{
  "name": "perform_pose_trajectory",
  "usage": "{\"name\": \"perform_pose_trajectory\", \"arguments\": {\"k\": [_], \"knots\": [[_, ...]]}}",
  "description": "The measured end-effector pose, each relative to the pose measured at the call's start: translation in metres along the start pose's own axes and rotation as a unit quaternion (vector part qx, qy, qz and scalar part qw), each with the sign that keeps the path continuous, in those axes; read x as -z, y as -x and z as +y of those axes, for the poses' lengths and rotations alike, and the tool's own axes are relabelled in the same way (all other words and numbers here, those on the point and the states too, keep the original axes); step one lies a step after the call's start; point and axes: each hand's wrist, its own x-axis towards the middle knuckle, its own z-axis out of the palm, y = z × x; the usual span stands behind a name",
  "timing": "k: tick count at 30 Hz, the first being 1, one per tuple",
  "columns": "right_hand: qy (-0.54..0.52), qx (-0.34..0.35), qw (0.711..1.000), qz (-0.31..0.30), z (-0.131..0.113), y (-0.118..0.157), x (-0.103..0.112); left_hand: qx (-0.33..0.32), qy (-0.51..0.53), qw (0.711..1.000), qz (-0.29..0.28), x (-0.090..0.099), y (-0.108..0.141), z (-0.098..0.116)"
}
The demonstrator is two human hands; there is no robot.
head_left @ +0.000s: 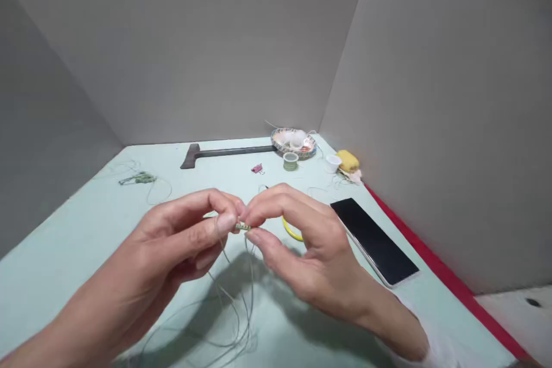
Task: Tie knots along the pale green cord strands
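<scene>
Between my two hands is a short piece of knotted pale green cord [244, 226]. My left hand [175, 244] pinches its left end between thumb and forefinger. At the other end, the thumb and fingertips of my right hand [313, 247] close on the cord. Long thin loose strands [236, 322] hang from it in loops toward the table's near side. Just behind my right hand, a yellow loop-shaped handle [292, 232] lies partly hidden, so its tool cannot be made out.
A hammer-like tool [230, 152] lies at the back beside a woven basket [275, 137], a thread spool [290, 162] and a pink binder clip [257, 169]. A white cup [332, 164] and yellow lump [347, 161] stand right. A phone [373, 240] lies right; green knotted cord [138, 178] lies left.
</scene>
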Motion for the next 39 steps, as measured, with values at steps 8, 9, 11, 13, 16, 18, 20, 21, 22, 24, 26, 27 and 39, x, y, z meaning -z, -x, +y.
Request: {"name": "perform_pose_trajectory", "arguments": {"k": [8, 9, 11, 13, 16, 18, 20, 21, 22, 24, 26, 27, 39], "knots": [[0.026, -0.019, 0.999, 0.004, -0.005, 0.002, 0.006, -0.020, -0.035, 0.999, 0.025, 0.004, 0.001, -0.003], [0.022, -0.028, 0.999, 0.001, -0.006, 0.002, 0.007, -0.024, -0.039, 0.999, 0.024, 0.004, 0.001, -0.003], [0.009, -0.053, 0.999, -0.006, -0.007, 0.002, 0.010, -0.038, -0.045, 0.998, 0.020, 0.005, 0.002, -0.003], [-0.002, -0.081, 0.997, -0.015, -0.009, 0.001, 0.012, -0.038, -0.048, 0.998, 0.014, 0.006, 0.003, -0.003], [-0.009, -0.109, 0.994, -0.024, -0.013, 0.000, 0.014, -0.023, -0.045, 0.999, -0.007, 0.007, 0.003, -0.003], [-0.009, -0.113, 0.993, -0.023, -0.014, -0.001, 0.014, -0.024, -0.045, 0.998, -0.024, 0.007, 0.002, -0.002], [-0.006, -0.117, 0.993, -0.018, -0.016, -0.002, 0.014, -0.034, -0.054, 0.998, -0.024, 0.008, -0.001, -0.001], [-0.006, -0.117, 0.993, -0.015, -0.016, -0.002, 0.014, -0.039, -0.061, 0.997, -0.019, 0.008, -0.002, -0.001], [-0.006, -0.118, 0.993, -0.014, -0.016, -0.002, 0.014, -0.042, -0.066, 0.997, -0.015, 0.008, -0.002, 0.000], [-0.007, -0.118, 0.993, -0.012, -0.016, -0.002, 0.014, -0.042, -0.071, 0.996, -0.013, 0.008, -0.002, 0.001], [-0.011, -0.120, 0.993, -0.014, -0.016, -0.003, 0.014, -0.044, -0.070, 0.996, -0.019, 0.008, -0.001, 0.001], [-0.012, -0.122, 0.992, -0.015, -0.016, -0.003, 0.014, -0.044, -0.069, 0.996, -0.021, 0.008, 0.000, 0.001], [-0.033, -0.152, 0.987, -0.037, -0.016, -0.002, 0.016, -0.049, -0.158, 0.985, 0.041, 0.012, 0.006, 0.002]]}}
